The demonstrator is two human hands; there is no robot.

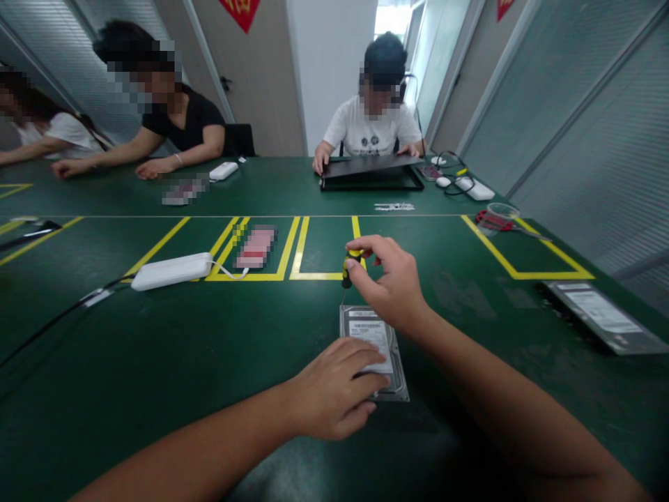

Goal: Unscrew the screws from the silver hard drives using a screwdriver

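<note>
A silver hard drive (398,369) with a white label lies flat on the green table. Across its left and lower part rests my left hand (342,390), fingers stretched out over the label. My right hand (389,279) grips a yellow and black screwdriver (347,270) by its handle, thumb and fingers closed around the upper end. The screwdriver stands upright, its thin shaft reaching down to the drive's far left corner. Whether the tip sits in a screw is too small to tell.
Another hard drive (606,314) lies at the right. Beyond it is a clear cup (502,212) by a red-handled tool (491,223). A white power bank (172,270) is cabled to a phone (256,246). Across the table, a person holds a dark panel (371,166); others sit further left.
</note>
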